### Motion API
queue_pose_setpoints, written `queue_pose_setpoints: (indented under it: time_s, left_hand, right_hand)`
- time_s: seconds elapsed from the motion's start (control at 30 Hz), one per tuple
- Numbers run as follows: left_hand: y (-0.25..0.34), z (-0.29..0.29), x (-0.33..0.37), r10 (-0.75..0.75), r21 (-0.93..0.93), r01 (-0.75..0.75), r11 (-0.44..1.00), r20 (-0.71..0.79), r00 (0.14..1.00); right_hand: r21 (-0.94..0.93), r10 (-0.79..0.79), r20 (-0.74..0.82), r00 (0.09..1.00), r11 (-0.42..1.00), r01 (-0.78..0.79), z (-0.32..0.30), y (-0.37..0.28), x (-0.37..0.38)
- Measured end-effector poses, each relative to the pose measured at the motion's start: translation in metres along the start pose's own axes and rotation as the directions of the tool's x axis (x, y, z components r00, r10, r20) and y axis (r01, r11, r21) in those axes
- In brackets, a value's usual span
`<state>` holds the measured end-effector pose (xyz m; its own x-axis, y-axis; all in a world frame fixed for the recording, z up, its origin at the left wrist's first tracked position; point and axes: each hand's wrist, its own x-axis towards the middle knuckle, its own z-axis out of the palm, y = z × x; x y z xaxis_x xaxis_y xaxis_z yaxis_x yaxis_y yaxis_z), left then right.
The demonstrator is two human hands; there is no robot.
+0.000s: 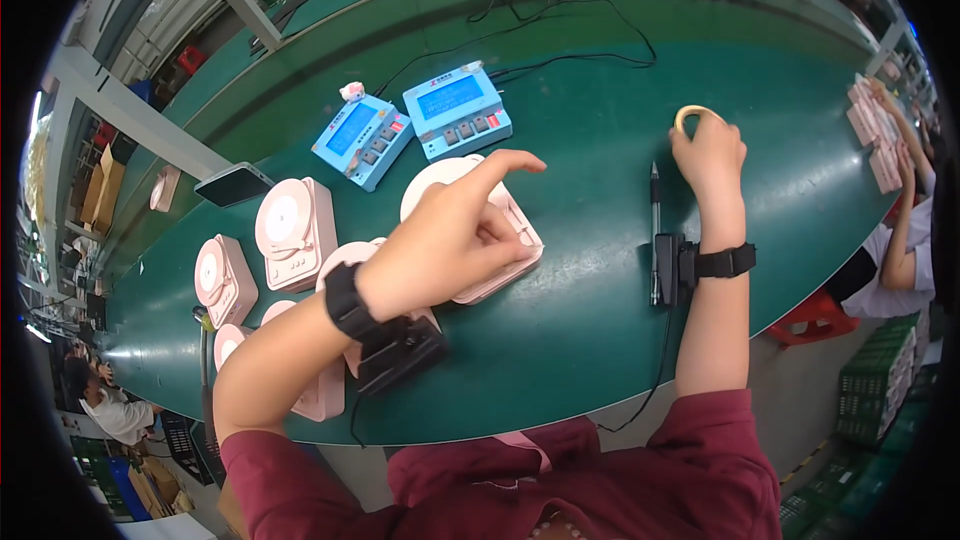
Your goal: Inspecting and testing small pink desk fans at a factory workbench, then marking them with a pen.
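Right hand [712,152] grasps a yellow ring [683,117]; left hand [445,235], hold indeterminable, bears a black wrist module [402,354] that, dipping, could jog the pink turntable-shaped device [342,257] beneath.

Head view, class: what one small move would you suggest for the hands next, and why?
Perhaps bring the yellow ring toward the pink device: the right hand appears to grip the ring off to the right, beyond the pen, while the left hand is over the device, its thumb near one edge.
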<state>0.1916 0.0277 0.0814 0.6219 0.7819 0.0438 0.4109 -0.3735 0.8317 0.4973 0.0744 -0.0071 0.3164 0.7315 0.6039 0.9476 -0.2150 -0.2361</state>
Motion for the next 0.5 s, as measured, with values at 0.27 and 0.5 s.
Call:
queue_pose_setpoints:
  time_s: [0.27, 0.5]
  left_hand:
    - [-0.011, 0.005, 0.009, -0.17, 0.215, 0.158, 0.964, 0.037, 0.985]
    - [-0.005, -0.002, 0.008, -0.253, 0.302, 0.225, 0.926, 0.058, 0.966]
  right_hand:
    - [0.004, 0.119, 0.5, 0.858, 0.99, -0.139, -0.036, -0.038, -0.007]
    - [0.081, -0.019, 0.626, 0.78, 0.996, -0.04, -0.019, -0.025, -0.01]
